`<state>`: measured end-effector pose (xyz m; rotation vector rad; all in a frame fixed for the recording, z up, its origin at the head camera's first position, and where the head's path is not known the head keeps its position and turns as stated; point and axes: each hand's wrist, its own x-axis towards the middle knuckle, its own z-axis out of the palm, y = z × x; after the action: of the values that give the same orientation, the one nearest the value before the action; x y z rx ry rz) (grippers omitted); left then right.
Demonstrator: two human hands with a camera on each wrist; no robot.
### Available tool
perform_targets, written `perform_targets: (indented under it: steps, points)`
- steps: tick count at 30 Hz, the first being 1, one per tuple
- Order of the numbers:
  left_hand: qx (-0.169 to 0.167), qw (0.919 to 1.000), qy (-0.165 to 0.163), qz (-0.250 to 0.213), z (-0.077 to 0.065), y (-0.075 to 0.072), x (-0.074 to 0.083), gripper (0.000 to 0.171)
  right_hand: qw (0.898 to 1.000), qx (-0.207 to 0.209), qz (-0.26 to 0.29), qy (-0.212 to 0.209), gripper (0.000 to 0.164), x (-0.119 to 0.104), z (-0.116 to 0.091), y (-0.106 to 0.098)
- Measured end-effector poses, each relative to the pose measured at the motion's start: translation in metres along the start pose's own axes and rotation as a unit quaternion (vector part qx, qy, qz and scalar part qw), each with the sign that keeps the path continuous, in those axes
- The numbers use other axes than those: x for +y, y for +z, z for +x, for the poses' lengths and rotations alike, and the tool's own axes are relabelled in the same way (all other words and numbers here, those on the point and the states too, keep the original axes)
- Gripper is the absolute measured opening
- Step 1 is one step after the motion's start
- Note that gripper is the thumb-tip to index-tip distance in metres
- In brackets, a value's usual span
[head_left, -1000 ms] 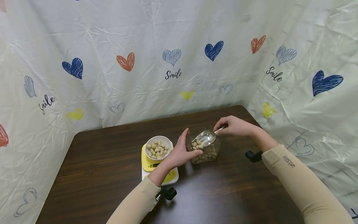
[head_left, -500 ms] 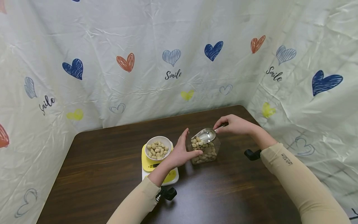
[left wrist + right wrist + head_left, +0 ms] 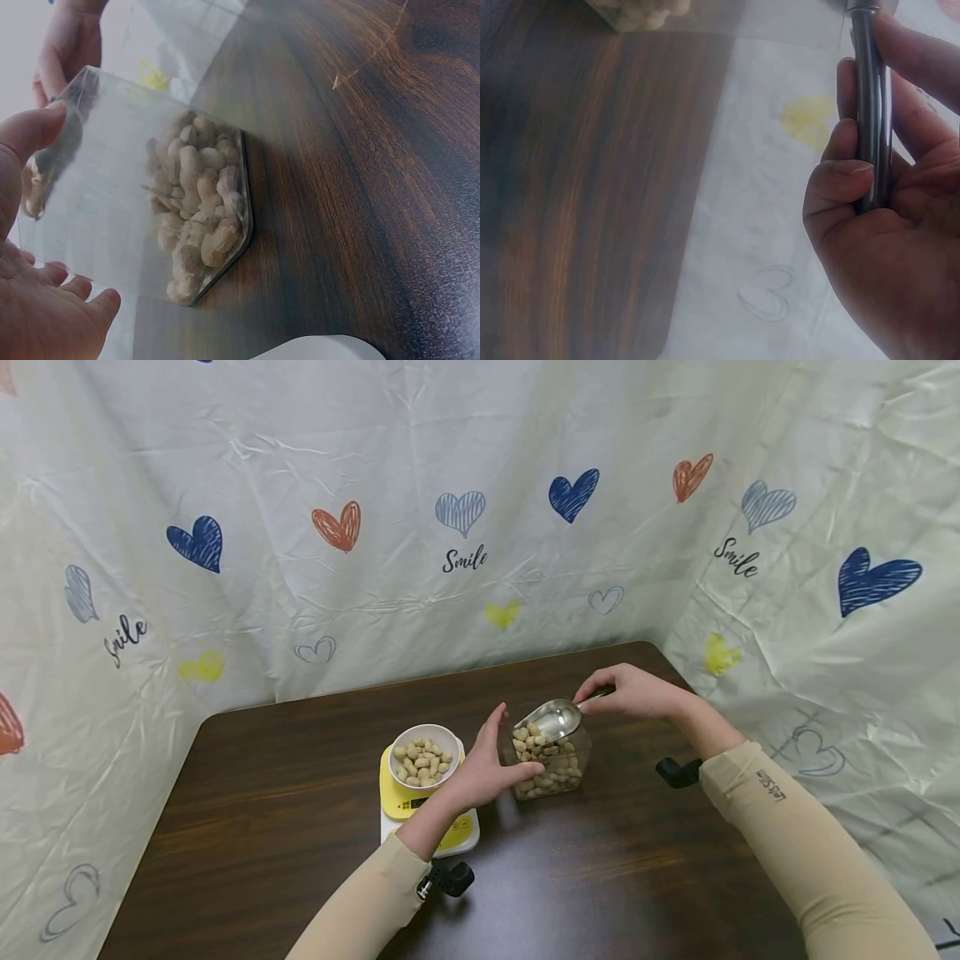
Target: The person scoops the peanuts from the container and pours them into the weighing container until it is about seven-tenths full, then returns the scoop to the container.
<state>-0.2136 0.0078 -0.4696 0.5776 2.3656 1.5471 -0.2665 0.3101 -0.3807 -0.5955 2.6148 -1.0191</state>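
Observation:
My left hand (image 3: 482,774) holds a clear plastic container (image 3: 112,232) at its rim, thumb on the near side and fingers on the left. Peanuts in their shells (image 3: 201,196) fill its lower part. With its fingers curled round the handle (image 3: 871,112), my right hand (image 3: 632,691) grips a metal scoop (image 3: 559,720). The scoop's bowl is tilted down to the left inside the container's top, with several peanuts at its mouth. How many peanuts lie inside the scoop cannot be made out.
Left of the container, a white bowl (image 3: 456,742) of peanuts stands on a yellow and white kitchen scale (image 3: 391,802). The dark wooden table (image 3: 285,827) meets a white curtain (image 3: 390,610) printed with hearts at the back and sides.
The scoop has risen slightly and shifted a little right with my right hand, and more peanuts show at its mouth. My left hand and the container have stayed in place.

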Motion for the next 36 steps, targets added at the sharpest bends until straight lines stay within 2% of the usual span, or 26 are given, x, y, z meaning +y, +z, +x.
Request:
perform_targets:
  steps: [13, 28, 36]
  points:
    - [-0.001, 1.0, 0.0, 0.001, -0.0003, 0.0001, 0.0019, 0.113, 1.0, -0.03, 0.003, -0.008, 0.02, -0.0029, -0.0029, 0.0027]
    - [0.001, 1.0, 0.003, -0.004, -0.0006, 0.0002, 0.002, 0.114, 1.0, -0.009, -0.005, -0.009, 0.019, 0.0023, -0.0076, 0.006]
    - [-0.001, 1.0, 0.001, -0.008, -0.0009, 0.0004, 0.0026, 0.112, 1.0, -0.001, 0.014, -0.004, 0.02, 0.0015, -0.0096, 0.0049]
